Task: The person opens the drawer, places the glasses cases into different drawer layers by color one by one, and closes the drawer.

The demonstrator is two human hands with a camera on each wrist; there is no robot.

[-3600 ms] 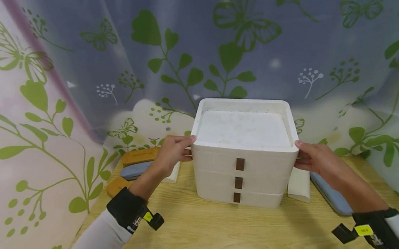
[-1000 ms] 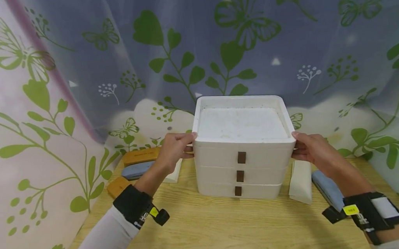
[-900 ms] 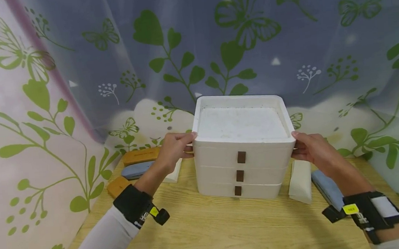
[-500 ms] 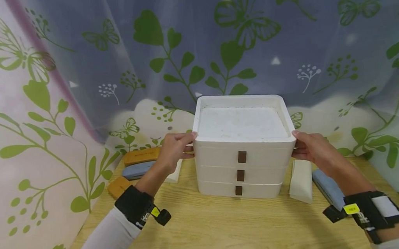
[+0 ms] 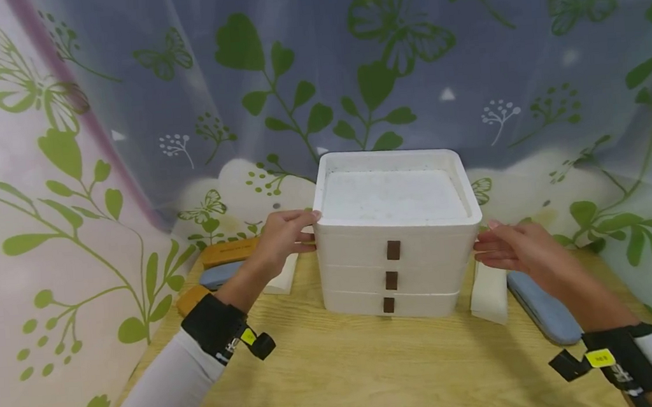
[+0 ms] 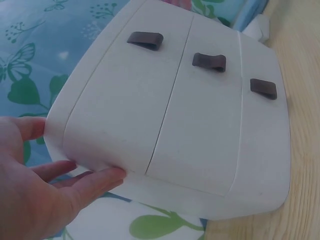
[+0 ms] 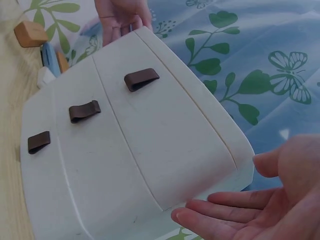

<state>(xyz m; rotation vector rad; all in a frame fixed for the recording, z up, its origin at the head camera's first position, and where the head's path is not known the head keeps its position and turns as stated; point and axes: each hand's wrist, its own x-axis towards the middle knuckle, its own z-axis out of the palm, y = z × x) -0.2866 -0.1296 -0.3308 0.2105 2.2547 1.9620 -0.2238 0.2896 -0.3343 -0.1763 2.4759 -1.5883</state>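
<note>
A small white three-drawer storage box stands on the wooden table against the curtain. Brown tabs serve as its drawer pulls, and all three drawers are closed. My left hand touches the box's left front corner, its thumb at the top rim and its extended fingers along the side. In the left wrist view, the fingertips reach the side wall. At the right side, my right hand has its fingers spread out straight. Its thumb stands off the rim, and its fingertips are right beside the side wall.
Left of the box lie orange cases, a blue case and a cream case. A cream case and a blue case lie on the right. A patterned curtain hangs close behind the box.
The storage box has shifted back and turned slightly since the oldest frame. In the last half second my right thumb has come off the rim and that hand has drawn outward. My left hand stays.
</note>
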